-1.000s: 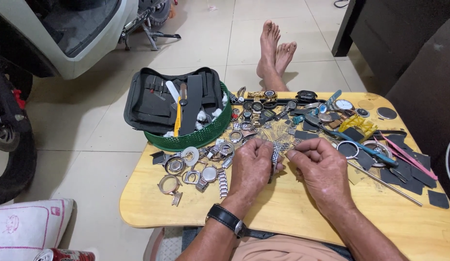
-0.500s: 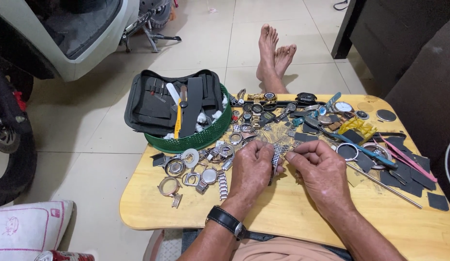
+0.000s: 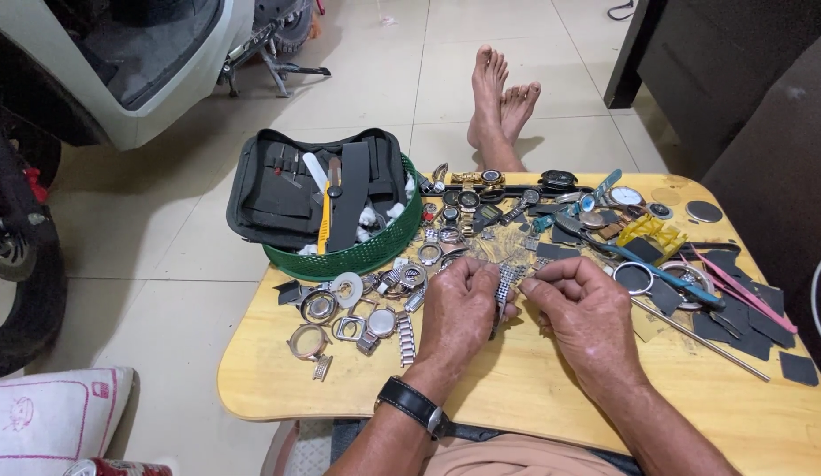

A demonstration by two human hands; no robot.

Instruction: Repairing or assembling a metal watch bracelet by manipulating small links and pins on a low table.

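**Metal watch band held between both hands**

The left hand (image 3: 459, 308) and right hand (image 3: 587, 313) meet over the wooden counter (image 3: 534, 388), fingers pinched closed on a silver metal watch band (image 3: 505, 284) that runs between them. Loose watch cases (image 3: 358, 317) lie just left; a green basket (image 3: 358, 256) sits behind.

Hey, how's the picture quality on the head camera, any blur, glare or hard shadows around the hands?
Head view: even, soft light; sharp focus on the left hand, right hand and the metal watch band between them; faint sheen on the wooden table, soft shadows beneath the wrists; slight wide-angle bending at the edges.
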